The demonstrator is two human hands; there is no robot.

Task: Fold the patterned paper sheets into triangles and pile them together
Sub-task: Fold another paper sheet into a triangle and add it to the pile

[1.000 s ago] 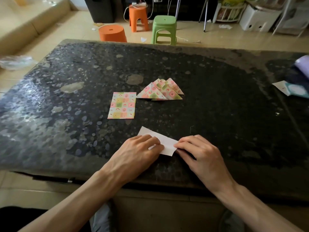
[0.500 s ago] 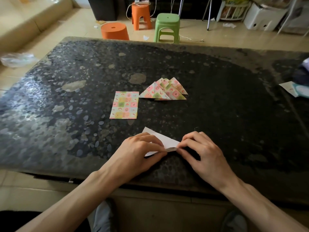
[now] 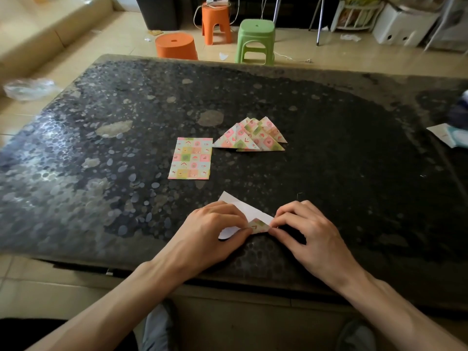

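The patterned paper sheet [image 3: 249, 207] lies white side up on the table [image 3: 354, 173], directly between the hands. Its long axis slants from just beyond the left hand [image 3: 210, 230] down to the right hand [image 3: 306, 231]. Both hands pinch it with curled fingers at its near end, where a small patterned flap [image 3: 258, 225] is turned over, and neither is clearly nearer. The crease probably runs across that slant. Beyond the left hand lie the unfolded sheets [image 3: 191, 158], with the pile of triangles [image 3: 250, 135] just beside them.
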